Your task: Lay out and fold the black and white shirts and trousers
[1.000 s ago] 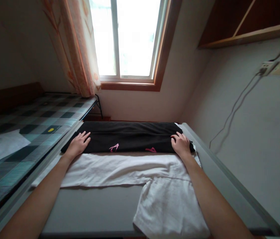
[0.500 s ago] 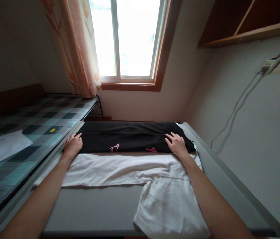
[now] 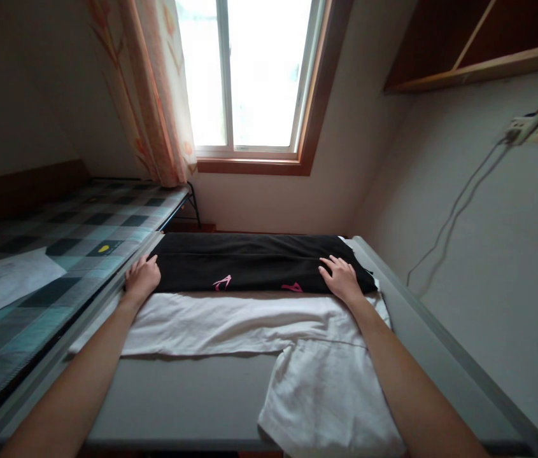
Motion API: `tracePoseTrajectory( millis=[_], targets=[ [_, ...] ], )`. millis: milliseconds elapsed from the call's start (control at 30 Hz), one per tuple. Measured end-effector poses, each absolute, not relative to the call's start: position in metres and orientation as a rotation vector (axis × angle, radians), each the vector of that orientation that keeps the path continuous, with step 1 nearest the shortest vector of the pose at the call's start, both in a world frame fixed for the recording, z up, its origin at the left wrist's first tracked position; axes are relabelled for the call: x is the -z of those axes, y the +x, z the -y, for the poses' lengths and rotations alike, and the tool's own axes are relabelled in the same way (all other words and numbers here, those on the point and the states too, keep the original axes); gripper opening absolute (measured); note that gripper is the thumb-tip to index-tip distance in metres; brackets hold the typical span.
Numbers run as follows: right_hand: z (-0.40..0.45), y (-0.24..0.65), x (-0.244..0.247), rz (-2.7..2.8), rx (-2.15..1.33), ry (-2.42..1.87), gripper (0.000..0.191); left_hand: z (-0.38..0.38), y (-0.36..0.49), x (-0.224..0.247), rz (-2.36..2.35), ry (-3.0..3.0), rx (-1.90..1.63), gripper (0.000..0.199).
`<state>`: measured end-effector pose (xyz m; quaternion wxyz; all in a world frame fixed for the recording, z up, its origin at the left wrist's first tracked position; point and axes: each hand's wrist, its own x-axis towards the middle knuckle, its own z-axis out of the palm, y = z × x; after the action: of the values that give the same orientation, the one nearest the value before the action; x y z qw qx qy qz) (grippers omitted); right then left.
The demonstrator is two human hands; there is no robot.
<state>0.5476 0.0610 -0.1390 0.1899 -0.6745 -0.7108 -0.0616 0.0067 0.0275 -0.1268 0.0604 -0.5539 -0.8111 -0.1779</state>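
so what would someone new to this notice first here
Probably the bright window at the top centre, with an orange-patterned curtain hanging at its left side. Next, the black cloth with pink marks across the grey table, the left hand at its left end and the right hand on it near the right end. Just nearer the camera lies a white garment, its sleeve spread towards the viewer.

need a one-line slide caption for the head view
Left hand and right hand near opposite ends of pink-marked black fabric, white fabric on its near side, on a grey table.
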Motion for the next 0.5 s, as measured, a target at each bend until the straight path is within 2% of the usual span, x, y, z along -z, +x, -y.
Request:
tracePoseTrajectory(
  millis=[200,500],
  targets=[
    [-0.0609,0.5472,0.1388,1.994,0.17,-1.905,0.044,-0.0309,-0.0012,0.1316,2.377,-1.663,0.669,0.053],
    [-0.0584,0.5464,0.1376,1.992,0.182,-1.918,0.044,-0.0226,0.0069,0.1262,2.426,-1.625,0.508,0.049]
  ],
)
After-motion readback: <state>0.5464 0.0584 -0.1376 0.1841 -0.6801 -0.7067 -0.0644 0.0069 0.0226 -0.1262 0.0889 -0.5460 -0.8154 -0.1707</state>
